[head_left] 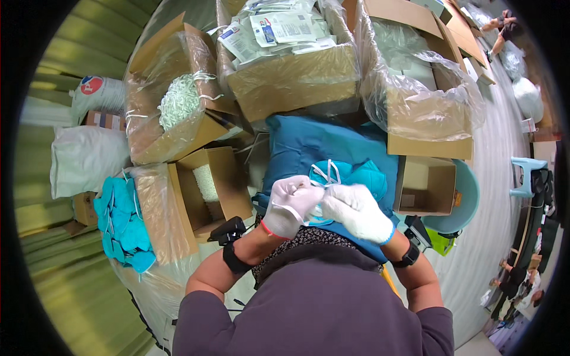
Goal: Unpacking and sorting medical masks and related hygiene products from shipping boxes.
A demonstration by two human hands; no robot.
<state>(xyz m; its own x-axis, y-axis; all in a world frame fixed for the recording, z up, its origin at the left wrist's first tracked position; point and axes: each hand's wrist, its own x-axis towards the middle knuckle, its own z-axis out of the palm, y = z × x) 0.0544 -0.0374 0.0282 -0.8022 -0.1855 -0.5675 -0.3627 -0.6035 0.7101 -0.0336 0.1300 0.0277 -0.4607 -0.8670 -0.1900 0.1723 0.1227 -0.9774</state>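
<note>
White knit gloves cover both my hands, which are close together over a blue cushion (297, 142) in front of me. My left hand (291, 204) is closed in a pinch, its fingertips near the other hand. My right hand (358, 212) is also closed, its fingers curled toward the left. What lies between the fingertips is too small to make out. Just beyond them, teal face masks (367, 178) rest on the cushion, with white straps (326, 171) standing up. A bit of teal cloth also shows below and between the gloves.
Ahead stand open cartons: one with white cords (180, 102), one with printed packets (284, 28), one lined with plastic (409, 71). Small cartons (228, 184) (426, 184) flank the cushion. Teal masks (124, 228) are piled at left; a blue tub (469, 202) and stool (524, 177) stand at right.
</note>
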